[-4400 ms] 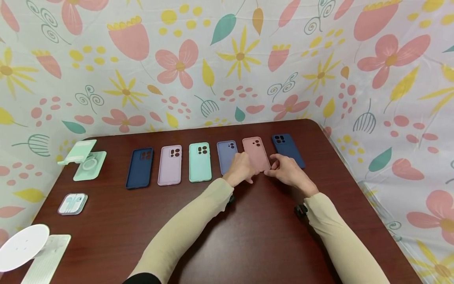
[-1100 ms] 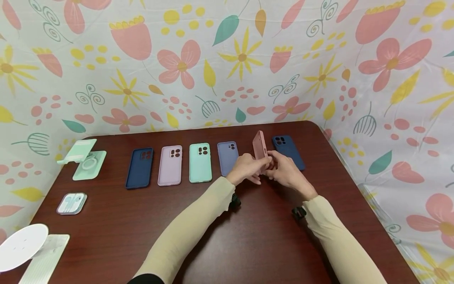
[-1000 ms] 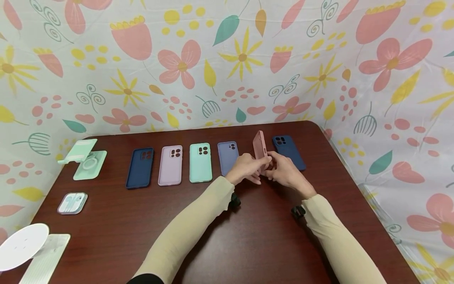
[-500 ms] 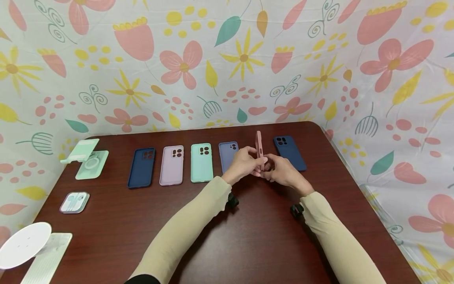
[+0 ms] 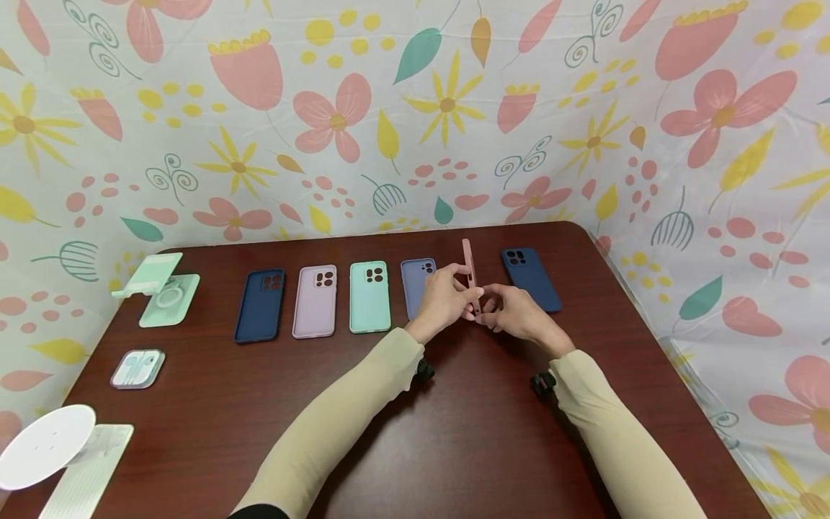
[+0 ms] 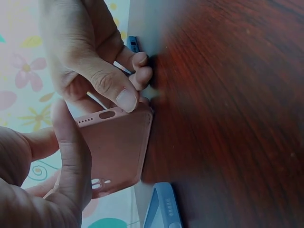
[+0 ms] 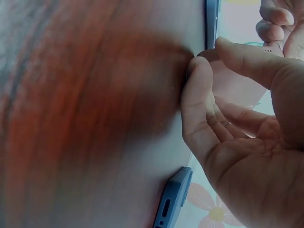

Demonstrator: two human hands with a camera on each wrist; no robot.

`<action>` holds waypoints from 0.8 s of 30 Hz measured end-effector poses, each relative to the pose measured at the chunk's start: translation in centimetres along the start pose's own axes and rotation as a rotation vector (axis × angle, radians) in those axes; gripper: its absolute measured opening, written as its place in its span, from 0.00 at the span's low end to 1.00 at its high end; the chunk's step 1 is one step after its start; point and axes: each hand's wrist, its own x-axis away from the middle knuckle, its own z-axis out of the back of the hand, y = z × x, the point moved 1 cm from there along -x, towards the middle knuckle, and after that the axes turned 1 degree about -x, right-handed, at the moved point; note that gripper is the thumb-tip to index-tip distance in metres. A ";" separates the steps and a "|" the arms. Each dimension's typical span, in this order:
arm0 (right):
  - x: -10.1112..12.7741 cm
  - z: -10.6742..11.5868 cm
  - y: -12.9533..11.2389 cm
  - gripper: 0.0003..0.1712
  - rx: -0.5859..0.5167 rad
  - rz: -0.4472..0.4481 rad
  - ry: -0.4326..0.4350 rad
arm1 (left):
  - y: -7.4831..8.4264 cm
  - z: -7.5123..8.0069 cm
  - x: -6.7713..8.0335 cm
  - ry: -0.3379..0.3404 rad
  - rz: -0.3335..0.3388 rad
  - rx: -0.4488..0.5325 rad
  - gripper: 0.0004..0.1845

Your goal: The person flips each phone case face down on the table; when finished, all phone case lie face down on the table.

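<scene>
Standing on its long edge on the dark reddish-brown wood-grain table [image 5: 454, 432], the matte dusty-pink soft phone case [image 5: 470, 272] is pinched between both hands near its lower end. The left hand [image 5: 444, 301] grips it with the thumb laid along one flat face and the fingers curled behind the other; the right hand [image 5: 515, 311] grips the bottom corner, thumb tip pressed just above the oval port cutout in the left wrist view. The case has rounded corners, a smooth, non-glossy finish, a row of small speaker holes beside the port opening, and small round cutouts near its far end. No brand marks or lettering can be read on it. Just to the left of the grip lies a periwinkle-blue rounded case [image 5: 418, 285], flat on the table; just to the right lies a navy-blue case with camera cutouts [image 5: 529, 277]. Farther left of the grip, in one row, lie a mint-green case [image 5: 369, 296], a pale lilac case [image 5: 315, 300] and a second navy-blue case [image 5: 261, 304], all matte with rounded corners. Both forearms wear beige knit sleeves [image 5: 337, 422]. A floral-printed cloth backdrop [image 5: 415, 108] hangs beyond the grip.
</scene>
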 end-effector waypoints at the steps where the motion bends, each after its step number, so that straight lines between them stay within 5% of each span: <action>1: 0.0 0.0 0.0 0.33 -0.002 -0.002 -0.002 | 0.0 0.0 0.1 0.002 0.005 -0.003 0.26; 24: 0.3 0.3 0.1 0.38 -0.031 -0.042 -0.025 | 0.0 0.0 0.5 0.033 0.018 -0.100 0.23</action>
